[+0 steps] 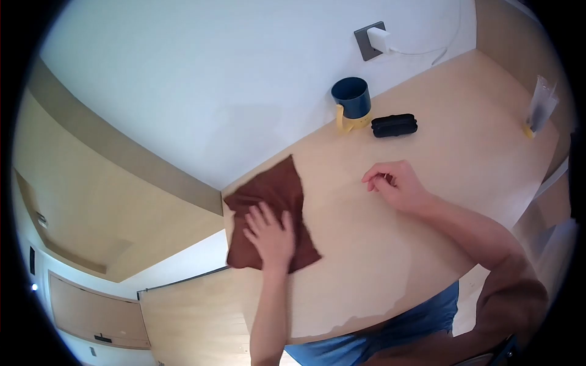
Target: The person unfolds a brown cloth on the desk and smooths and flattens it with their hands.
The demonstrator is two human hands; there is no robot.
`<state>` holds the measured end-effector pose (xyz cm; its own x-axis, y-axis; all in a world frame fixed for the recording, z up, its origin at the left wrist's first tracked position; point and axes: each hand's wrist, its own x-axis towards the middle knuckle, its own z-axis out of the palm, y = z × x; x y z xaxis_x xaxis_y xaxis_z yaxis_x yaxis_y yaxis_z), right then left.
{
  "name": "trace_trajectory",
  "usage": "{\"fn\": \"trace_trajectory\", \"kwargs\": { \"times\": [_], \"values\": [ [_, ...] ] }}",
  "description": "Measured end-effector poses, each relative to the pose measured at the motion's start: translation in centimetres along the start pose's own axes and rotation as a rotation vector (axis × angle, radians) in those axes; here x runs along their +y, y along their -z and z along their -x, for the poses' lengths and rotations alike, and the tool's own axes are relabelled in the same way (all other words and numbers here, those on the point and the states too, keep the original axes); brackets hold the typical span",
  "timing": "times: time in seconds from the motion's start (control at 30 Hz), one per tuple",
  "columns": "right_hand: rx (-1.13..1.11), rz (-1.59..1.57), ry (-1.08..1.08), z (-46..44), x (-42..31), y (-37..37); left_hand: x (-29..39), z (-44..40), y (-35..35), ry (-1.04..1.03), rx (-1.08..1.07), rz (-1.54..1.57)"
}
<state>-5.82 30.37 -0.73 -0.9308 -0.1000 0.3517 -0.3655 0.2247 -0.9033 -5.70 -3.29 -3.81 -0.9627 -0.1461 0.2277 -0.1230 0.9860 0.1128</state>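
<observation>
A dark brown cloth (244, 244) lies spread, slightly wrinkled, at the left end of the wooden table (354, 244). My left hand (270, 235) rests flat on it, palm down with the fingers apart. Over the middle of the table is my right hand (394, 185), its fingers curled inward toward the thumb. Whether anything small is inside those fingers I cannot make out. Beyond the right hand, near the wall, stand a blue and yellow mug (353, 100) and a black case (394, 125).
A white charger (379, 40) sits in a grey wall socket (365, 51), its cable running right. A clear plastic packet or container (541, 107) with a yellow base is at the far right of the table. The white wall (183, 91) borders the back edge.
</observation>
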Motion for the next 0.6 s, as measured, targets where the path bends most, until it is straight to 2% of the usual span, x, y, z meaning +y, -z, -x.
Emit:
{"fn": "trace_trajectory", "kwargs": {
  "times": [0.07,0.13,0.23,0.27,0.3,0.43,0.5,0.6],
  "values": [
    [-0.002,0.011,0.007,0.0,-0.1,-0.1,3.4,3.0,-0.1,-0.260,0.008,-0.013],
    [0.006,0.015,0.012,-0.1,0.3,-0.1,7.2,6.0,2.1,-0.466,-0.095,0.047],
    [0.050,0.018,0.064,0.0,0.3,0.2,9.7,8.1,4.0,-0.739,-0.186,0.194],
    [0.055,0.016,0.077,0.0,0.1,0.4,9.5,7.5,4.2,-0.740,-0.199,0.253],
    [0.054,0.021,0.056,0.1,0.1,0.7,8.8,6.3,4.2,-0.721,-0.187,0.318],
    [0.063,-0.028,0.001,-0.2,0.7,0.7,2.9,-0.2,0.6,-0.281,0.026,0.168],
    [0.052,-0.023,-0.019,-0.1,0.2,0.6,-1.7,-2.9,0.1,-0.022,0.062,0.121],
    [0.036,0.024,-0.003,0.2,-0.3,0.6,-6.6,-4.1,-0.3,0.223,0.057,-0.018]
  ]
}}
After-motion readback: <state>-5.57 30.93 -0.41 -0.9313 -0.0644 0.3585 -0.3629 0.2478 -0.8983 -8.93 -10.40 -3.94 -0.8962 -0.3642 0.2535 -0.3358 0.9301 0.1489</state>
